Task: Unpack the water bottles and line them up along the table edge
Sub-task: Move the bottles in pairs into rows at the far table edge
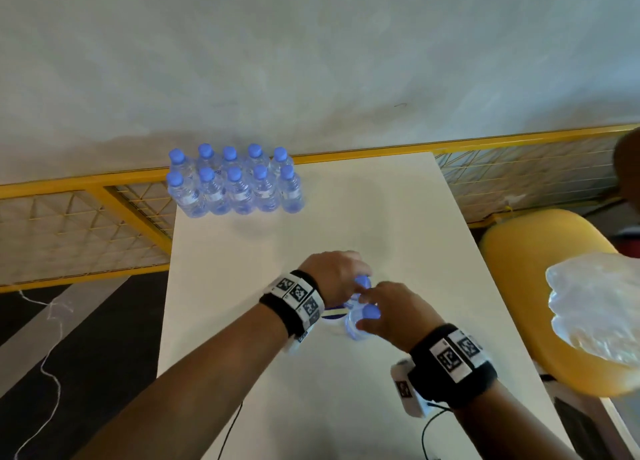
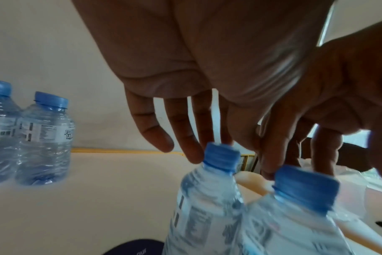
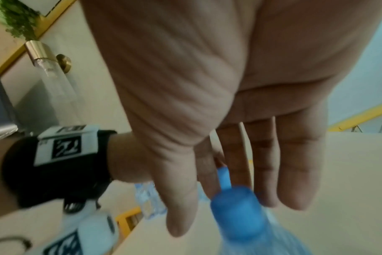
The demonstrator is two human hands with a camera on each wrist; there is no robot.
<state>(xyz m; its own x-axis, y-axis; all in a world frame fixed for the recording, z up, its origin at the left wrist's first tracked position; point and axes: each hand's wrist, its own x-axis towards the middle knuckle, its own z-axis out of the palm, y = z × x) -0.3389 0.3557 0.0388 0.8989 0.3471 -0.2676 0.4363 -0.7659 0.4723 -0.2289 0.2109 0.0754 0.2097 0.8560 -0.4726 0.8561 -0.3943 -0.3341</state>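
Near the middle of the white rectangular tabletop (image 1: 398, 217), towards its near edge, two small clear plastic water bottles with blue screw caps (image 1: 360, 312) are seen touching each other, leaning rather than upright. The right hand (image 1: 391, 312) is placed over the nearer cap, its fingers (image 3: 299, 172) extended and loosely spread beside the cap, not curled round it. The left hand (image 1: 332, 277) is held over the farther cap, with fingertips (image 2: 190, 148) touching it and fingers relaxed; a firm grip cannot be made out. Beneath the left wrist a dark blue round object (image 1: 334, 315) is partly visible. At the far left corner, ten identical clear blue-capped bottles (image 1: 235, 184) are stood upright in two rows of five along the far edge. Beside the right edge, crumpled clear plastic wrap (image 1: 599, 307) is laid on a yellow rounded chair (image 1: 519, 269).
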